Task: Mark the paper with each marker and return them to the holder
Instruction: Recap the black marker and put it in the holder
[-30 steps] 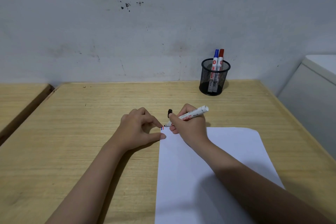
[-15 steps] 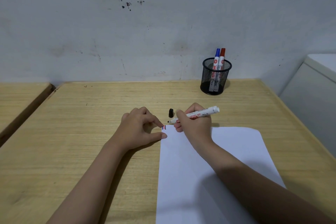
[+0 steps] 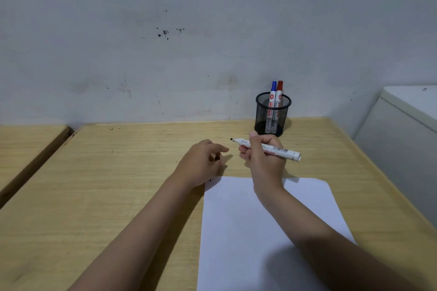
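Worktop [image 3: 118,184] fills the lower frame; the paper [image 3: 248,231] lies at lower centre-right, its marked upper-left corner mostly hidden under the left wrist, with only a dark tick showing. Mesh holder [image 3: 272,114] stands at centre right by the wall, blue marker [image 3: 273,92] and red marker [image 3: 279,91] upright inside: we judge two returned, one left. Right hand [image 3: 264,158] grips the uncapped black marker [image 3: 267,147], held level above the worktop, tip pointing left. Left hand [image 3: 203,163] curls loosely over the small black cap [image 3: 217,157]; whether it holds it we cannot tell. Since half a second ago, the marker has lifted off the paper and the left hand has left the corner for the cap. Capping and return remain.
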`<state>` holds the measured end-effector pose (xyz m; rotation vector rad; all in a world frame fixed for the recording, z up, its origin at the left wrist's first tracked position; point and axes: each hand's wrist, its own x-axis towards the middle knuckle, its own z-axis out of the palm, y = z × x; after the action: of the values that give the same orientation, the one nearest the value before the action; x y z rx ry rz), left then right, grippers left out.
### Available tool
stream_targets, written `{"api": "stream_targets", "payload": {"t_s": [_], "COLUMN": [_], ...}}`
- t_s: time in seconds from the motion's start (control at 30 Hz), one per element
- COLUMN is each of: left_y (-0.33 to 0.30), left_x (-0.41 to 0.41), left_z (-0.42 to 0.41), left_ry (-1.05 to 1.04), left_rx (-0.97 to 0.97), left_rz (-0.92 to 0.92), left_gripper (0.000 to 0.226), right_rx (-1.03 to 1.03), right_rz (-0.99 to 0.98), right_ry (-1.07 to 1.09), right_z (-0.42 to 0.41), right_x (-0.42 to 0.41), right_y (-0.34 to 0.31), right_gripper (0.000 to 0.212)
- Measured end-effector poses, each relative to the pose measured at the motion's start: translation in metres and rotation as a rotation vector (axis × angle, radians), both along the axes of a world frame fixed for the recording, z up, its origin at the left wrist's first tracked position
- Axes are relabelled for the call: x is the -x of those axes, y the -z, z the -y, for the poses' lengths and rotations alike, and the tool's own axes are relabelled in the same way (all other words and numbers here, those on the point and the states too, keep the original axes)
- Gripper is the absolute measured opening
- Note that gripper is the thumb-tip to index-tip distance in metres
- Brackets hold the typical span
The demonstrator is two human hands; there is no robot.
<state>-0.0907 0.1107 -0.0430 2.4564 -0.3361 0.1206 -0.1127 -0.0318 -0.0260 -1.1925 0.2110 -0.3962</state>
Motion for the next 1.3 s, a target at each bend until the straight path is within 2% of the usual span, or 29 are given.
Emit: {"api": "stream_targets", "payload": {"t_s": [0.07, 0.1, 0.2, 0.27, 0.33, 0.43, 0.63, 0.83, 1.07, 1.17, 1.23, 1.3], "left_y": [-0.001, -0.002, -0.013, -0.021, -0.029, -0.039, -0.051, -0.060, -0.070, -0.067, -0.059, -0.053], "left_x": [-0.003, -0.002, 0.007, 0.014, 0.022, 0.034, 0.051, 0.067, 0.081, 0.086, 0.091, 0.096], "left_z": [0.005, 0.007, 0.009, 0.008, 0.009, 0.014, 0.020, 0.025, 0.025, 0.024, 0.031, 0.038], "left_ry": [-0.045, -0.077, -0.138, -0.099, -0.044, 0.000, 0.036, 0.063, 0.067, 0.071, 0.103, 0.133], "left_rx": [0.000, 0.081, 0.566, 0.817, 0.976, 1.116, 1.155, 1.130, 1.211, 1.182, 1.161, 1.218], "left_rz": [-0.005, -0.022, -0.140, -0.194, -0.252, -0.299, -0.295, -0.252, -0.176, -0.146, -0.180, -0.233], "left_gripper": [0.018, 0.014, 0.008, 0.009, 0.010, 0.012, 0.022, 0.011, 0.016, 0.009, 0.015, 0.012], "right_rx": [0.027, 0.047, 0.080, 0.095, 0.130, 0.169, 0.216, 0.279, 0.174, 0.187, 0.255, 0.393], "right_rz": [-0.005, -0.004, 0.022, 0.051, 0.086, 0.123, 0.186, 0.270, 0.387, 0.403, 0.420, 0.409], "right_ry": [-0.027, -0.037, -0.064, -0.064, -0.064, -0.074, -0.089, -0.150, -0.301, -0.343, -0.358, -0.326], "right_z": [0.008, 0.012, 0.025, 0.032, 0.037, 0.042, 0.048, 0.046, 0.040, 0.031, 0.023, 0.017], "right_x": [0.005, 0.007, 0.017, 0.023, 0.029, 0.037, 0.048, 0.055, 0.061, 0.065, 0.065, 0.062], "right_y": [-0.005, -0.007, -0.013, -0.018, -0.023, -0.028, -0.036, -0.044, -0.056, -0.059, -0.061, -0.068], "right_gripper": [0.019, 0.019, 0.021, 0.022, 0.023, 0.022, 0.022, 0.023, 0.029, 0.028, 0.033, 0.034]}}
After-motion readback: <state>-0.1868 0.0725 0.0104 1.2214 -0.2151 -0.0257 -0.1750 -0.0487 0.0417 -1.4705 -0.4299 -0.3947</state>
